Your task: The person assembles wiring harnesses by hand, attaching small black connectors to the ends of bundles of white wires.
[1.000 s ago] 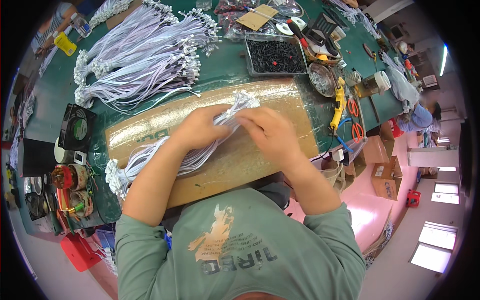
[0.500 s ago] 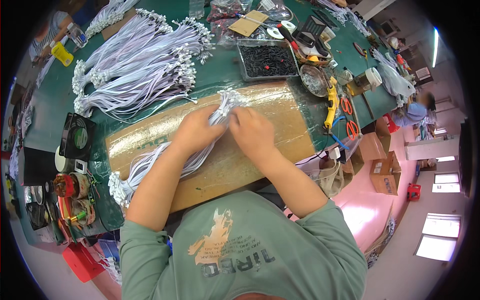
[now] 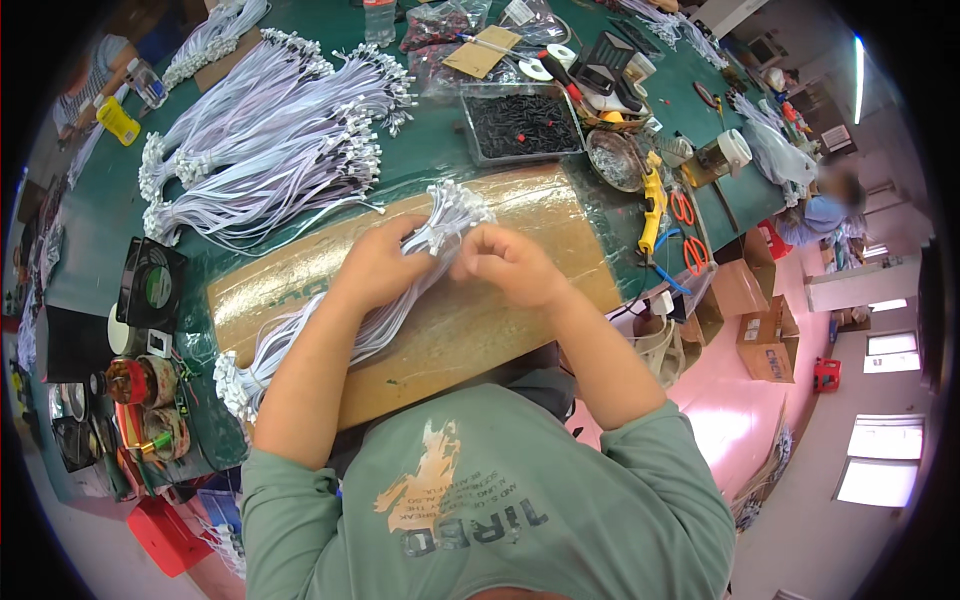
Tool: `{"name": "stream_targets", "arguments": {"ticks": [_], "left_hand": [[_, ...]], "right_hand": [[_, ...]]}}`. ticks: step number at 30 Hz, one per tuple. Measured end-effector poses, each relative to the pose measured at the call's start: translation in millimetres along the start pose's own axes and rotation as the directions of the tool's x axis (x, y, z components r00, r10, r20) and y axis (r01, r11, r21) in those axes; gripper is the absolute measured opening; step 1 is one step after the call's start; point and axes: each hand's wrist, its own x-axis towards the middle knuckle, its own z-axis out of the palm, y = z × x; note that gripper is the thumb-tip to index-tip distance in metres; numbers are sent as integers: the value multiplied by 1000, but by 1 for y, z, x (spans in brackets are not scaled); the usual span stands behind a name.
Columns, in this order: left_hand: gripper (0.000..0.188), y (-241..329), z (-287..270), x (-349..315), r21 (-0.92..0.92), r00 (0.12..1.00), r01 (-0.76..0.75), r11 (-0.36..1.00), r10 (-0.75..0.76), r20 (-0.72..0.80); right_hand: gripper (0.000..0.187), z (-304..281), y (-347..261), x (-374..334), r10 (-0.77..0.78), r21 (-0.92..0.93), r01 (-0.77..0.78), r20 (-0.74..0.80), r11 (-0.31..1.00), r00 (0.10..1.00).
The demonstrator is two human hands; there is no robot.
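A bundle of flat white cables with white connectors at both ends lies slantwise across a tape-covered cardboard sheet. My left hand is wrapped round the bundle just below its far connector end. Close beside that end, on its right, my right hand is closed, thumb and fingers pinched together. Anything held in that pinch is too small to make out. The bundle's near connectors rest by my left forearm.
More white cable bundles lie at the far left. Beyond the cardboard stands a clear tray of small black parts. A yellow glue gun and orange-handled scissors lie to the right, a black fan to the left.
My right hand has drawn slightly right, away from the bundle, and its fingers have curled in more. My left hand keeps its hold. The whole view has shifted a little.
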Motion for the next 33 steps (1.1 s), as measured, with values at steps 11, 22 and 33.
{"name": "stream_targets", "arguments": {"ticks": [11,22,33], "left_hand": [[55,15,-11,-11,-221,971,-13,975,66,232],[64,15,1,-21,178,958,-262,949,233,168],[60,6,16,-20,367,937,-350,862,330,118]], "right_hand": [[23,-83,-24,39,-209,-857,513,511,-48,834],[55,-58,-52,90,38,-939,343,344,39,938],[73,-12,-70,95,220,-932,5,91,362,971]]}}
